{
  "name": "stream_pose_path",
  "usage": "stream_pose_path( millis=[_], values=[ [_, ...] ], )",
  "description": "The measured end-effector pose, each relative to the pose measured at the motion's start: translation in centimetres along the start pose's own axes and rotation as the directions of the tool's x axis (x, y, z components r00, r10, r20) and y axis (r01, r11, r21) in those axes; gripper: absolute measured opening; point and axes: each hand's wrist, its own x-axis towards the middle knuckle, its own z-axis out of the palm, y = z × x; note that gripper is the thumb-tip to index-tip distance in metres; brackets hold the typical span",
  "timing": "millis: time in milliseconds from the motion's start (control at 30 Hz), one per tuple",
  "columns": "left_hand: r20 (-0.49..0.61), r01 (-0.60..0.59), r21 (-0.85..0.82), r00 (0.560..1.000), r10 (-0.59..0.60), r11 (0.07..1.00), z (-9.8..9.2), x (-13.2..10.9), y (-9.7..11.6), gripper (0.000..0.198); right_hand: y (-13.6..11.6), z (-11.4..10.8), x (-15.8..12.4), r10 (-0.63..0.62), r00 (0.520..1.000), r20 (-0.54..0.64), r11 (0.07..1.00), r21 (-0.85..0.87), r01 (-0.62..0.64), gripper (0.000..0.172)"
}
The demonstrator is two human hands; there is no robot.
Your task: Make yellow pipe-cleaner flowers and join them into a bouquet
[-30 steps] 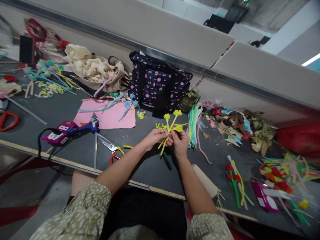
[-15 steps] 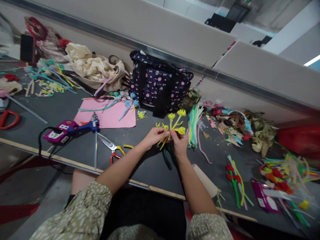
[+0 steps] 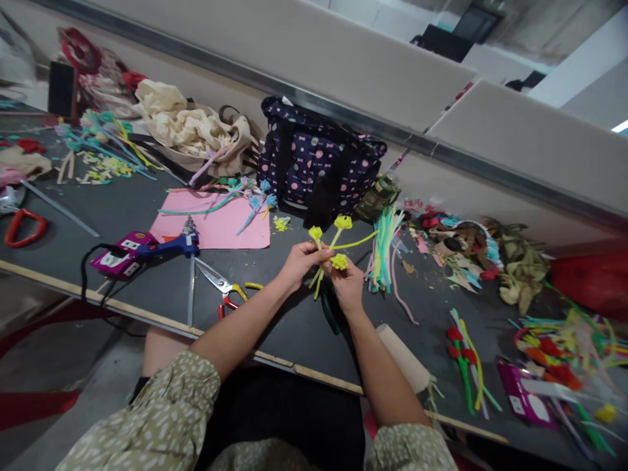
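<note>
Yellow pipe-cleaner flowers [image 3: 343, 222] on yellow stems are gathered between my two hands above the dark table. My left hand [image 3: 303, 261] pinches the stems from the left, fingers closed. My right hand [image 3: 347, 286] grips the same bunch from the right, with one flower head resting just above its fingers. A loose yellow stem [image 3: 357, 243] sticks out to the right. Dark green handles [image 3: 330, 311], probably of pliers, lie under my right hand. Scissors [image 3: 220, 284] with red and yellow handles lie open left of my hands.
A blue glue gun [image 3: 169, 246] rests by a purple box [image 3: 125, 255] on the left. Behind my hands are pink paper [image 3: 210, 229] and a navy patterned bag [image 3: 314, 157]. Pastel pipe cleaners [image 3: 385, 252], a cardboard roll [image 3: 403, 358] and red flowers [image 3: 461, 347] lie to the right.
The yellow flowers have turned and tilted left in my hands, and one stem now points far out to the right. The whole view has shifted slightly.
</note>
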Motion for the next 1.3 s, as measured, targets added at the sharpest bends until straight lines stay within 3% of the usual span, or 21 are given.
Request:
stream_pose_path(
  millis=[133,233,333,567,767,1000,1167,1300],
  values=[
    [-0.012,0.017,-0.066,1.0,-0.018,0.998,-0.4,0.3,0.1,0.03,-0.4,-0.2,0.5,0.111,0.994,-0.012,0.985,0.135,-0.108,0.02],
    [-0.018,0.026,-0.08,0.999,-0.028,0.996,-0.5,0.4,0.2,0.029,-0.5,-0.5,1.0,0.244,0.969,-0.051,0.909,0.36,-0.21,0.024],
    [-0.003,0.032,-0.005,0.999,-0.032,0.999,-0.4,0.3,0.0,0.032,-0.5,-0.9,1.4,0.3,0.947,-0.114,0.836,0.51,-0.203,0.026],
    [-0.058,-0.027,0.056,0.998,0.03,0.998,-0.2,0.2,0.0,0.037,-0.7,-0.8,1.2,0.286,0.931,-0.226,0.876,0.456,-0.159,0.023],
    [-0.148,-0.08,0.072,0.985,0.09,0.994,0.0,0.2,0.5,0.025,-0.9,-0.6,0.8,0.136,0.944,-0.3,0.958,0.284,-0.047,0.027],
    [-0.132,-0.215,0.282,0.957,0.26,0.935,-0.6,0.5,0.3,0.014,-0.8,-1.0,0.2,-0.202,0.928,-0.313,0.979,-0.068,0.19,0.014],
    [-0.023,-0.329,0.524,0.916,0.399,0.786,-1.1,0.5,0.6,0.02,-0.6,-1.8,0.3,-0.383,0.894,-0.231,0.914,-0.237,0.33,0.008],
    [0.089,-0.371,0.682,0.898,0.432,0.63,-1.1,0.1,0.6,0.025,-1.1,-2.0,0.3,-0.395,0.898,-0.196,0.906,-0.249,0.344,0.005]
  ],
)
